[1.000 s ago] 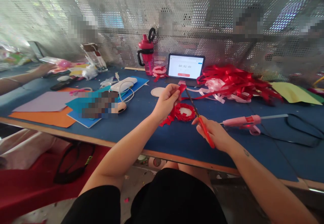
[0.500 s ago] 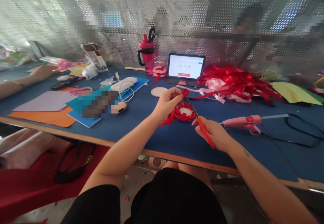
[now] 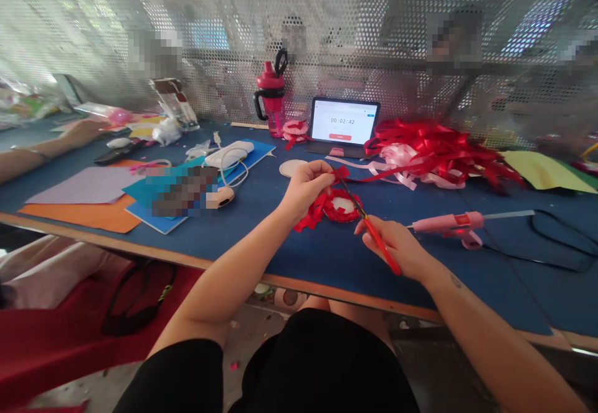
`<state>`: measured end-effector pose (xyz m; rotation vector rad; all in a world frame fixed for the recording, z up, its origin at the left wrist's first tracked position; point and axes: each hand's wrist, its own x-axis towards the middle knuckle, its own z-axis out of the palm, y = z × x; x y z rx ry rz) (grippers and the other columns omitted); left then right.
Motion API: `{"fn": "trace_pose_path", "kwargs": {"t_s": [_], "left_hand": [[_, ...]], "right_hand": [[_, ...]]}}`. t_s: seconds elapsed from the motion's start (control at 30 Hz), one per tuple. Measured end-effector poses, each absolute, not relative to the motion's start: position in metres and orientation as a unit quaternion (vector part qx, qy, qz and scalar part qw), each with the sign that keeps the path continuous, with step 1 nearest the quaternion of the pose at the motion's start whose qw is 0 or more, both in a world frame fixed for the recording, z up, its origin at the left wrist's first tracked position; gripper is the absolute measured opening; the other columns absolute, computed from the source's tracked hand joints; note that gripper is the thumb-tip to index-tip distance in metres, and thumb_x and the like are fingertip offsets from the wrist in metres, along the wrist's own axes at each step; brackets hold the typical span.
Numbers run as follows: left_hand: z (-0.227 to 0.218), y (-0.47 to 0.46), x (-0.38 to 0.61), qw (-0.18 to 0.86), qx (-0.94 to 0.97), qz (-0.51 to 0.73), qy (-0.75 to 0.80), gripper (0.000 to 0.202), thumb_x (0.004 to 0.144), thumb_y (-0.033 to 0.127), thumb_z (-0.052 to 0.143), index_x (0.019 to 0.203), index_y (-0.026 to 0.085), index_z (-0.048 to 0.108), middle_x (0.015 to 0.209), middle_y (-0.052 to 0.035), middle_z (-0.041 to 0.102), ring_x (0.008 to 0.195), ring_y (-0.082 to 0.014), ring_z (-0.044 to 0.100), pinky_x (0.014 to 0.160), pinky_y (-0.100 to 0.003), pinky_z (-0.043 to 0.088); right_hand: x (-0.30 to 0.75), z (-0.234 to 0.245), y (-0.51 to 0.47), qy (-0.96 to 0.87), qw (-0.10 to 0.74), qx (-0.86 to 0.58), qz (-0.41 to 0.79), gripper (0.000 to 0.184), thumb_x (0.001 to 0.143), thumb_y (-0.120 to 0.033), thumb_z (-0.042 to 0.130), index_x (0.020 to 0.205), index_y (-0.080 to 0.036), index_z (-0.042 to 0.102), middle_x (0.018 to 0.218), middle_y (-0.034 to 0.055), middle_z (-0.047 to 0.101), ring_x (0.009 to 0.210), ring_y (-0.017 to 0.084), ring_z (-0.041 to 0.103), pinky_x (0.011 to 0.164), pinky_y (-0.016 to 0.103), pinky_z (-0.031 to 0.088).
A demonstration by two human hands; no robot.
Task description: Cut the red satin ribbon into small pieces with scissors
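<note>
My left hand [image 3: 311, 185] pinches a red ribbon [image 3: 342, 172] above the blue table. My right hand [image 3: 385, 245] is closed around the red handles of a pair of scissors [image 3: 380, 245]. Its dark blades point up and left and meet the ribbon beside my left fingertips. Below the blades lies a round rosette [image 3: 343, 207] with a red ruffled rim and a pale centre. More red ribbon ends [image 3: 308, 218] show under my left hand. A white disc [image 3: 294, 168] rests just behind that hand.
A pink glue gun [image 3: 451, 223] with its black cord lies to the right. Behind are a heap of red and pink ribbons [image 3: 430, 151], a tablet [image 3: 344, 120] and a pink bottle [image 3: 271, 98]. Papers [image 3: 79, 185] and a white power strip [image 3: 228, 153] lie left, near another person's arm [image 3: 51, 145].
The scissors and my right hand have shifted very slightly, with the blades at the ribbon. My left hand has moved a little to the left. The tablet's timer has advanced one second.
</note>
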<state>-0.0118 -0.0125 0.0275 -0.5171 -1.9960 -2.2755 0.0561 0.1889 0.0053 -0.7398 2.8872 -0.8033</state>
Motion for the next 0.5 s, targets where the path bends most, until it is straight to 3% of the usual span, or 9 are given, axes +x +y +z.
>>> {"fn": "trace_pose_path", "kwargs": {"t_s": [0.23,0.5], "left_hand": [[0.0275,-0.0133,-0.0133,0.04,-0.165,-0.734,-0.657,0.007,0.066,0.016,0.057,0.061,0.015,0.053,0.044,0.005,0.047,0.039,-0.0031,0.037,0.039,-0.015,0.024],[0.0264,-0.013,-0.0149,0.046,-0.174,-0.725,-0.665,0.007,0.066,0.015,0.057,0.06,0.015,0.053,0.045,0.0048,0.047,0.039,-0.0032,0.038,0.039,-0.016,0.024]], "right_hand": [[0.0567,0.0024,0.189,0.926,0.027,-0.246,-0.285,0.044,0.092,-0.057,0.031,0.092,-0.02,0.056,0.054,-0.0016,0.048,0.048,0.015,0.045,0.052,0.025,0.031],[0.0574,0.0031,0.1878,0.897,0.07,-0.222,-0.377,0.034,0.091,-0.048,0.038,0.079,-0.02,0.053,0.053,-0.0034,0.043,0.044,0.012,0.044,0.045,0.023,0.032]]}}
